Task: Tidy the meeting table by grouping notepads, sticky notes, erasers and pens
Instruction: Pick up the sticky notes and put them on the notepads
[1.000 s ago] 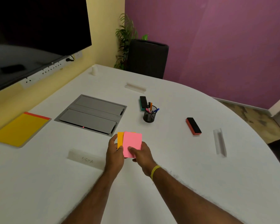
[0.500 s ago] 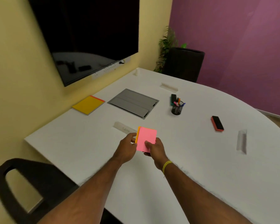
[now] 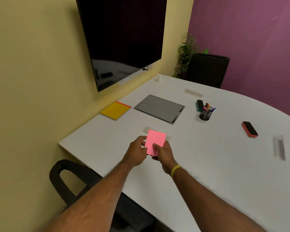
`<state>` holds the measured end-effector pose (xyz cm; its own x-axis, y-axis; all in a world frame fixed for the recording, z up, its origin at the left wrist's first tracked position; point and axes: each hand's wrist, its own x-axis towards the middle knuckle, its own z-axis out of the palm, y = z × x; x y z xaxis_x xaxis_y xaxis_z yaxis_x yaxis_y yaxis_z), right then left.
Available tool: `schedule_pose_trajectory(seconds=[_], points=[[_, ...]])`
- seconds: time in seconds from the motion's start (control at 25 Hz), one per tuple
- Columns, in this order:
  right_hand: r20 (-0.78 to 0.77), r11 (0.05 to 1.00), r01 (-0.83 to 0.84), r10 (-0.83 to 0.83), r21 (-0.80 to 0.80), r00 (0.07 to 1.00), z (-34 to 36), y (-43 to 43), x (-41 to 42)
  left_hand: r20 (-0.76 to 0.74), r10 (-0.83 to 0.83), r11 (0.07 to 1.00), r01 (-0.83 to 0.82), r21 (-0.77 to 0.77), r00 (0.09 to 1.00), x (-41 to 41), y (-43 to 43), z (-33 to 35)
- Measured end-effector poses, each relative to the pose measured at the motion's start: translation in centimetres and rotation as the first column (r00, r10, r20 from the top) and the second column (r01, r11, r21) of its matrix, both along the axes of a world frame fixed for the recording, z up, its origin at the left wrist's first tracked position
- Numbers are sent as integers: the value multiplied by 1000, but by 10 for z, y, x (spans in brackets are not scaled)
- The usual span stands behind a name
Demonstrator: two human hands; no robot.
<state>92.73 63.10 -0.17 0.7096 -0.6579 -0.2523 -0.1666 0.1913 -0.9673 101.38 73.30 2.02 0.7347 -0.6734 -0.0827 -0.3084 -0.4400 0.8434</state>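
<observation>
Head view: a yellow notepad (image 3: 115,110) lies flat on the desk (image 3: 208,164). The left hand (image 3: 136,151) pinches the left edge of the pink sticky notes (image 3: 155,141), held over the desk; the right hand (image 3: 163,153) grips their lower edge, thumb on top. Rightward sit a pen cup (image 3: 205,113) and a red eraser (image 3: 249,129)

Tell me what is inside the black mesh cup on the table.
Pens stand in the pen cup: an orange pen, a pink pen and a blue pen show above its rim. Their lower ends and the cup's bottom are hidden.
</observation>
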Motion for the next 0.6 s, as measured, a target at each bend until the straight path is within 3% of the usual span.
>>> schedule_pose_trajectory(seconds=[0.32, 0.6], points=[[-72, 991, 126, -124, 31, 990, 2, 101, 92, -126, -85, 996, 85, -6, 988, 115, 88, -9], [-120, 989, 123, -113, 83, 986, -4, 115, 134, -192, -81, 997, 78, -24, 978, 178, 107, -11]])
